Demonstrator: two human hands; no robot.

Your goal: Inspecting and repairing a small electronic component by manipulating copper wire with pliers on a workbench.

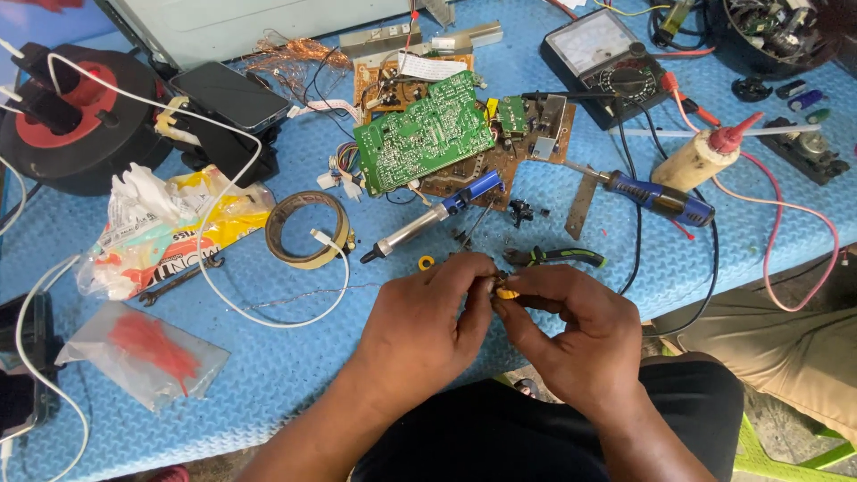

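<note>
Yellow part (506,293) (tiny, orientation unclear) pinched between left hand (420,326) and right hand (580,335).

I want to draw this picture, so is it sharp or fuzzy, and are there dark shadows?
Head view: even daylight, only soft shadows under the left hand and right hand. The green circuit board looks sharp. The small yellow part pinched between the fingertips is too tiny to make out. The blue table bends slightly at the edges.

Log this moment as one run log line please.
left hand and right hand: fingers pinch small yellow part | nearby: green-handled pliers, silver desoldering pump | surface: blue textured mat
</note>
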